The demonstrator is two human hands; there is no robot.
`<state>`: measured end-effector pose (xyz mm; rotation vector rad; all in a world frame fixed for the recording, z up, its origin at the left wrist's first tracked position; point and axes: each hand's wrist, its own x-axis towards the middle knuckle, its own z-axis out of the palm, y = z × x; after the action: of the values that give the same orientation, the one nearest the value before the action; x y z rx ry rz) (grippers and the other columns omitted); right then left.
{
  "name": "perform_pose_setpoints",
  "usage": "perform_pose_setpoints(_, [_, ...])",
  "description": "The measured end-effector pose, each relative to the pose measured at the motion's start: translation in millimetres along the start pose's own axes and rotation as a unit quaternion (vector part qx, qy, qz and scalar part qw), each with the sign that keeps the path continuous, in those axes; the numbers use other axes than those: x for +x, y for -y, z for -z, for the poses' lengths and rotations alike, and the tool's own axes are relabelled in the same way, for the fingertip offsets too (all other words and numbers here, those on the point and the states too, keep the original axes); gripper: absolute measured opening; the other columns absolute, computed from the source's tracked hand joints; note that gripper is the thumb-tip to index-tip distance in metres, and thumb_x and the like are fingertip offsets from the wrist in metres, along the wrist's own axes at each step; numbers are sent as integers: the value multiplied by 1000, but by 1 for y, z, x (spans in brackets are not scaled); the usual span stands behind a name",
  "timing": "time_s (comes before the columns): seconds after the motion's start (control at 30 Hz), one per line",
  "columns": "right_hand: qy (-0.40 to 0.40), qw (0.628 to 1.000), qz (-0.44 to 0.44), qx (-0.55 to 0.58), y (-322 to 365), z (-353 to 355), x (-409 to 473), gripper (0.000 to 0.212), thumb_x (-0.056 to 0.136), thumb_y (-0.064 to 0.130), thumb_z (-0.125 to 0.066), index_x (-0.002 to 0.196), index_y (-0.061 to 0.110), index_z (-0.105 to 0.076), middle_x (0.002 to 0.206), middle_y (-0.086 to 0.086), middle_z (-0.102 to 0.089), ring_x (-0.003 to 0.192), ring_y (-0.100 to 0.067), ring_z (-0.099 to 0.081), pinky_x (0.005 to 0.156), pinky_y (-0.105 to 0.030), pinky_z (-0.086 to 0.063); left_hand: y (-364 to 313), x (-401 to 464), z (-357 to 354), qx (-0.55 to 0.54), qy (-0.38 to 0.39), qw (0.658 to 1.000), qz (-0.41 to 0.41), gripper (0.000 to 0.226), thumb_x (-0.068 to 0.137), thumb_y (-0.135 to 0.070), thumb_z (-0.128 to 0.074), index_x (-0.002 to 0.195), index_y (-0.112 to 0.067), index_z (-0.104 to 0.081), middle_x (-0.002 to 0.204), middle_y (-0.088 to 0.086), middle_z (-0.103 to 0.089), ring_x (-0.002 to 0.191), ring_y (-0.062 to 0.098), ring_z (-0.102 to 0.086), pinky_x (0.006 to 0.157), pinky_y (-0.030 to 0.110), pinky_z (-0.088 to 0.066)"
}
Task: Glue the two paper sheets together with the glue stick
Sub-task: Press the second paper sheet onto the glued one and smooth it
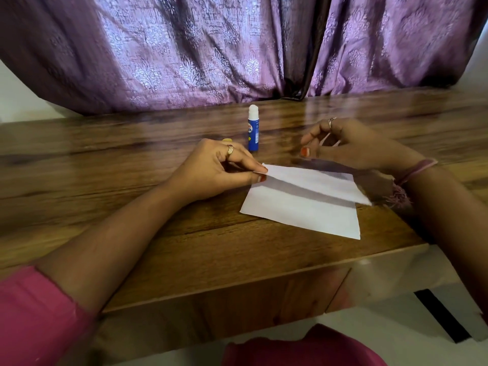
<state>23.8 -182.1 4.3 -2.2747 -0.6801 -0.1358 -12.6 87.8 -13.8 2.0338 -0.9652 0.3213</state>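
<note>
Two white paper sheets sit near the table's front right. The lower sheet (303,210) lies flat on the wood. The upper sheet (311,178) is lifted over it, tilted, its left corner pinched between thumb and forefinger of my left hand (219,170). My right hand (351,146) hovers just behind the sheets, fingers loosely curled and apart, holding nothing. A blue glue stick (253,130) stands upright behind my left hand, uncapped, its white glue showing. A yellow cap (227,140) peeks out behind my left hand.
The wooden table (132,165) runs left to right; its front edge drops off close below the sheets. A purple curtain (211,54) hangs right behind the table. A pale ledge (422,273) lies at the lower right.
</note>
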Motion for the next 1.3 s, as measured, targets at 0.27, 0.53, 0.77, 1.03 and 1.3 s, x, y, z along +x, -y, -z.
perform_pose_setpoints(0.27, [-56,996,73,-19,44,3,-22,33,81,46,-62,94,16,-72,86,-8,-73,67,-5,-59,62,-21,-46,6,1,-2,4,-41,999,12,18,75,-10,-78,92,-13,-76,86,0,-72,77,6,-65,75,19,-48])
perform_pose_setpoints(0.53, [-14,944,173,-280,82,-20,-41,51,75,60,-61,110,22,-66,99,5,-71,85,-14,-66,75,-34,-52,4,2,1,6,-64,998,8,20,76,-11,-77,95,-19,-73,87,-6,-70,80,7,-66,76,20,-51])
perform_pose_setpoints(0.77, [-117,895,261,-343,65,-38,-38,19,88,17,-65,106,14,-70,91,-8,-70,78,-32,-65,63,-45,-51,4,2,1,-29,-56,998,17,20,76,-8,-77,95,-13,-73,93,-5,-71,87,6,-68,82,19,-49])
perform_pose_setpoints(1.03, [-120,856,297,-405,51,-43,-38,20,87,9,-65,106,9,-72,90,-13,-67,73,-33,-61,61,-38,-46,17,-1,35,-30,89,980,176,27,66,-18,-81,90,-21,-70,73,-17,-68,61,-7,-55,59,6,-43])
perform_pose_setpoints(1.3, [-117,839,313,-430,53,-46,-42,21,88,12,-61,105,10,-73,88,-12,-69,69,-34,-60,57,-38,-38,15,0,30,-28,154,955,250,33,65,-30,-80,93,-17,-71,75,-10,-61,56,-9,-49,52,5,-38])
